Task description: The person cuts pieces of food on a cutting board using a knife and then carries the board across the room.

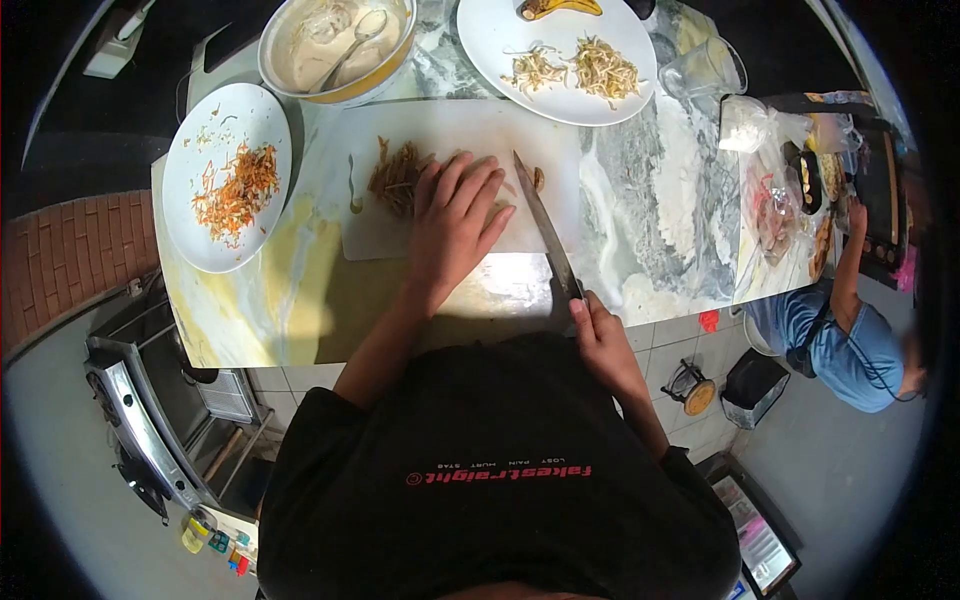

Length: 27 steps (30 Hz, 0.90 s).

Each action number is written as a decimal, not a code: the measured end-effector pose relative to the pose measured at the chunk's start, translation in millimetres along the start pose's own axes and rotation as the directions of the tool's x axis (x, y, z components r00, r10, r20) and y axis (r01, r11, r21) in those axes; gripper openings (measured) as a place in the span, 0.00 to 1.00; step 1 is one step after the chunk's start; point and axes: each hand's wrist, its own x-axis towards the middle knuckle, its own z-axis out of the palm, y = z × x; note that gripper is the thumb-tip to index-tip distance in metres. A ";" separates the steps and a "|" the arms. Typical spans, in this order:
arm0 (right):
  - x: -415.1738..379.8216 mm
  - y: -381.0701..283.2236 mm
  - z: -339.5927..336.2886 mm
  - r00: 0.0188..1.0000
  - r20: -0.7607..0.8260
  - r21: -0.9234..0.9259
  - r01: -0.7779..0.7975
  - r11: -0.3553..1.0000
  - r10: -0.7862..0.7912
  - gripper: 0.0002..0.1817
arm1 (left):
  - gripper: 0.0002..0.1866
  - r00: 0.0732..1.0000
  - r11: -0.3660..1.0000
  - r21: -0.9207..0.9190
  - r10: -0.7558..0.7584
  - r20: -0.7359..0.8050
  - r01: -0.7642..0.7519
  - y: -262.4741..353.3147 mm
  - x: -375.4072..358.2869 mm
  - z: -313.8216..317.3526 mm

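My left hand [458, 215] lies flat on the white cutting board [375, 240], its fingers spread a little at the right edge of a pile of brown shredded food [393, 180]. What lies beneath the palm is hidden. My right hand [597, 335] is closed round the handle of a long knife [545, 225] at the table's front edge. The blade points away from me over the right part of the board, apart from my left hand. A small brown piece [539, 179] rests just right of the blade, and a thin green strip [354, 188] is at the board's left.
A plate of orange shreds [238, 195] is at the left. Behind the board stand a batter bowl with a spoon [335, 50] and a plate with sprouts and a banana [510, 80]. A glass mug [700, 70] and plastic bags [770, 200] are at the right, near another person [850, 340].
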 end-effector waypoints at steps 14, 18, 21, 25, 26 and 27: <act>3.3 -4.1 8.6 0.994 -0.073 0.079 0.084 0.993 -0.078 0.29 | 0.17 0.987 1.000 -0.003 -0.029 -0.159 0.029 -0.3 -3.4 0.7; 9.8 3.4 1.8 0.999 -0.036 0.069 0.041 0.997 -0.038 0.30 | 0.15 0.991 0.980 -0.149 0.127 -0.032 -0.131 -2.2 -1.7 2.2; 11.3 5.8 2.9 0.990 -0.106 0.005 0.091 0.996 -0.090 0.30 | 0.14 0.986 0.978 -0.124 0.166 -0.026 -0.168 -1.5 -3.3 3.5; 7.8 2.0 0.7 0.976 -0.190 0.003 0.105 0.994 -0.102 0.29 | 0.11 0.991 0.996 -0.008 0.087 -0.100 -0.088 -1.5 -3.4 4.5; 7.3 0.4 -0.7 0.977 -0.189 0.009 0.103 0.995 -0.100 0.29 | 0.11 0.990 0.998 0.014 0.061 -0.125 -0.060 -1.0 -3.4 4.2; 6.9 -0.3 -1.2 0.977 -0.190 0.012 0.102 0.995 -0.098 0.29 | 0.11 0.990 0.998 0.014 0.064 -0.122 -0.063 -0.4 -3.0 3.8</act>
